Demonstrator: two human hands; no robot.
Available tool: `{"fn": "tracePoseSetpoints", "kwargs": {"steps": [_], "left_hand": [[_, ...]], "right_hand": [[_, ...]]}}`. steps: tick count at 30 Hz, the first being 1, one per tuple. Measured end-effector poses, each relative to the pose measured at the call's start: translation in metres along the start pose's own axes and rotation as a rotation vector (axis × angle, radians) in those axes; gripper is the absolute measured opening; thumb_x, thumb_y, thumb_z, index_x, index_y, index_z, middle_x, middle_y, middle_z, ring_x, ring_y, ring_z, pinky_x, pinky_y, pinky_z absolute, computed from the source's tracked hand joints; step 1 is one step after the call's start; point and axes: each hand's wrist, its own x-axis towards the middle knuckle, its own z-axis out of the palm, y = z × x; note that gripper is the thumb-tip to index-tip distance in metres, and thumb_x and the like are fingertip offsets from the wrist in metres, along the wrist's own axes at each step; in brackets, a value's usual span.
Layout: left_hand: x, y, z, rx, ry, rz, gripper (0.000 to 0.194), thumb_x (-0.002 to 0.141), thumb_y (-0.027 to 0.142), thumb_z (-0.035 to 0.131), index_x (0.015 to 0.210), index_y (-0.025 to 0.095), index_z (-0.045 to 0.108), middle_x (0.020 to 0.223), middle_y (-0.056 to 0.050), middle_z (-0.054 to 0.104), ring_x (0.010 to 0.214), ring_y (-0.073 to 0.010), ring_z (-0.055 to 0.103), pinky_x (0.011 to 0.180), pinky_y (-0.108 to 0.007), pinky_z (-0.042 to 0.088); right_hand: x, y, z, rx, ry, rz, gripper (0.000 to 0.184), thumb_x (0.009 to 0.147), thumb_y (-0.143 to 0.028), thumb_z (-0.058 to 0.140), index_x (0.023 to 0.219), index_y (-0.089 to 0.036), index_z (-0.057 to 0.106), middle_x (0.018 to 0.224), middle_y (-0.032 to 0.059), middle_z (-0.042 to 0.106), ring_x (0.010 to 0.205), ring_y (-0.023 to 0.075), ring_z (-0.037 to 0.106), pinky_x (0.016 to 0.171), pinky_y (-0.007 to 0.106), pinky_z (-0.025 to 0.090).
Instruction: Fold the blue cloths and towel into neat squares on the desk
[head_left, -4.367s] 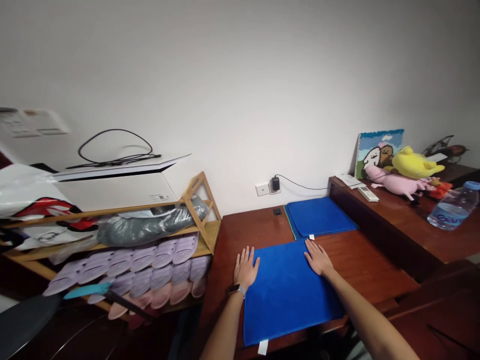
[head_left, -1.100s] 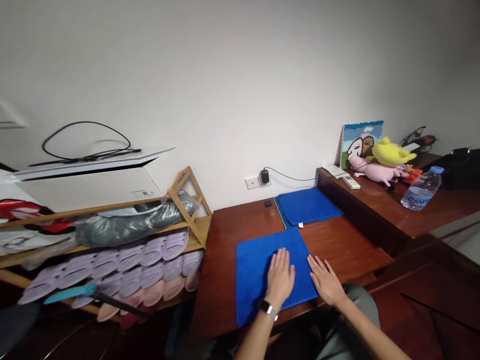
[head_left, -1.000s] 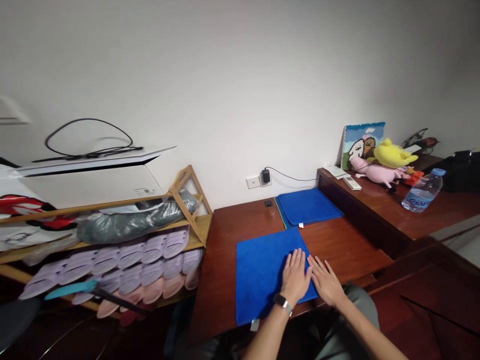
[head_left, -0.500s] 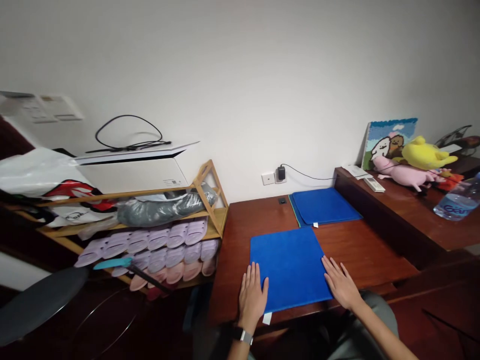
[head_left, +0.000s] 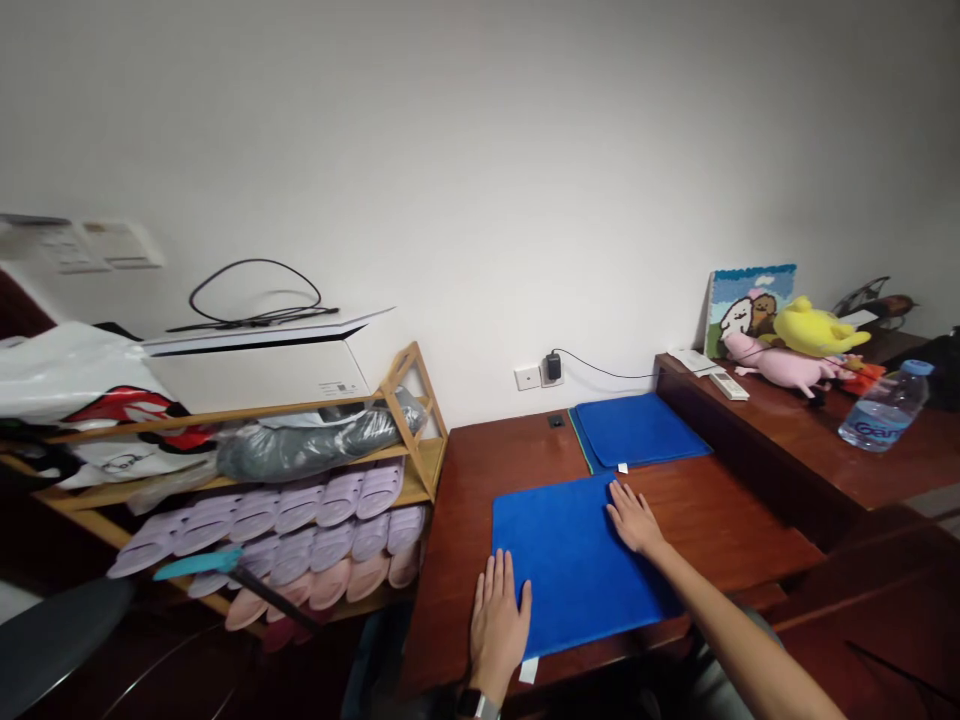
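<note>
A blue cloth lies spread flat on the reddish-brown wooden desk, with a white tag at its near left corner. My left hand, with a watch on the wrist, rests flat over the cloth's left edge, fingers stretched out. Near the far right corner, my right hand lies flat on the cloth's edge with its fingers extended. Behind it lies a folded stack of blue cloths with a green-edged layer at its left side. Neither hand grips anything.
At left stands a wooden rack with rows of slippers and a white box. A raised desk section on the right carries a water bottle, plush toys and a remote. A charger is plugged into the wall.
My left hand has moved from beside the right hand to the cloth's left edge. My right hand has slid up the right edge toward the far corner. The view has shifted.
</note>
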Motion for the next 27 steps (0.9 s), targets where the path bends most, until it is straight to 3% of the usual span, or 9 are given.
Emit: {"fn": "tracePoseSetpoints", "kwargs": {"steps": [4, 10, 13, 16, 19, 22, 24, 27], "left_hand": [[-0.002, -0.004, 0.005, 0.006, 0.01, -0.004, 0.063, 0.106, 0.044, 0.036, 0.164, 0.021, 0.034, 0.166, -0.008, 0.039, 0.154, -0.0285, 0.038, 0.124, -0.052, 0.039], [0.0, -0.001, -0.001, 0.047, 0.019, 0.046, 0.06, 0.104, 0.038, 0.037, 0.163, 0.025, 0.037, 0.166, -0.006, 0.042, 0.154, -0.0286, 0.038, 0.126, -0.054, 0.037], [0.022, 0.033, -0.012, 0.01, 0.019, 0.153, 0.059, 0.105, 0.033, 0.034, 0.163, 0.022, 0.038, 0.168, -0.006, 0.039, 0.156, -0.0271, 0.034, 0.128, -0.052, 0.033], [0.064, 0.089, -0.015, -0.08, -0.027, 0.271, 0.057, 0.108, 0.036, 0.03, 0.162, 0.018, 0.039, 0.169, -0.008, 0.036, 0.158, -0.0259, 0.03, 0.129, -0.05, 0.031], [0.108, 0.145, -0.003, -0.174, -0.118, 0.323, 0.059, 0.109, 0.045, 0.027, 0.16, 0.019, 0.044, 0.167, -0.01, 0.041, 0.156, -0.0272, 0.033, 0.128, -0.053, 0.03], [0.135, 0.177, 0.019, -0.228, -0.207, 0.352, 0.063, 0.109, 0.051, 0.023, 0.161, 0.021, 0.042, 0.167, -0.009, 0.04, 0.157, -0.0262, 0.032, 0.129, -0.051, 0.027], [0.142, 0.177, 0.032, -0.227, -0.235, 0.354, 0.064, 0.109, 0.052, 0.022, 0.163, 0.021, 0.037, 0.169, -0.008, 0.036, 0.158, -0.0241, 0.029, 0.13, -0.049, 0.025], [0.143, 0.145, 0.041, -0.189, -0.234, 0.309, 0.064, 0.109, 0.053, 0.023, 0.165, 0.024, 0.031, 0.17, -0.007, 0.035, 0.159, -0.0233, 0.026, 0.131, -0.049, 0.024]], "right_hand": [[0.031, 0.001, 0.008, -0.015, -0.009, 0.023, 0.066, 0.107, -0.046, 0.018, 0.167, -0.019, 0.023, 0.173, 0.005, 0.024, 0.161, 0.0242, 0.019, 0.129, 0.049, 0.018], [0.037, 0.009, 0.028, 0.01, 0.055, 0.001, 0.068, 0.107, -0.047, 0.017, 0.167, -0.017, 0.023, 0.173, 0.0067, 0.023, 0.161, 0.0254, 0.019, 0.13, 0.051, 0.015], [0.036, 0.007, 0.024, 0.012, 0.046, 0.006, 0.069, 0.106, -0.046, 0.018, 0.167, -0.015, 0.022, 0.173, 0.0063, 0.022, 0.161, 0.0253, 0.018, 0.13, 0.05, 0.013], [0.034, 0.005, 0.019, 0.014, 0.031, 0.015, 0.069, 0.107, -0.046, 0.016, 0.167, -0.014, 0.021, 0.174, 0.0052, 0.019, 0.162, 0.0239, 0.015, 0.131, 0.049, 0.011], [0.033, 0.007, 0.019, -0.002, 0.02, 0.005, 0.067, 0.107, -0.044, 0.017, 0.168, -0.016, 0.02, 0.174, 0.0046, 0.018, 0.162, 0.0237, 0.014, 0.131, 0.048, 0.011], [0.034, 0.011, 0.024, -0.047, 0.017, -0.038, 0.065, 0.105, -0.038, 0.02, 0.167, -0.018, 0.023, 0.174, 0.0039, 0.018, 0.162, 0.0236, 0.014, 0.13, 0.049, 0.013], [0.035, 0.014, 0.027, -0.06, 0.027, -0.047, 0.065, 0.105, -0.037, 0.021, 0.167, -0.019, 0.023, 0.174, 0.0036, 0.02, 0.162, 0.0236, 0.015, 0.13, 0.05, 0.014], [0.037, 0.016, 0.029, -0.034, 0.035, -0.02, 0.066, 0.107, -0.043, 0.016, 0.168, -0.019, 0.022, 0.174, 0.0032, 0.021, 0.161, 0.0238, 0.017, 0.13, 0.05, 0.016]]}}
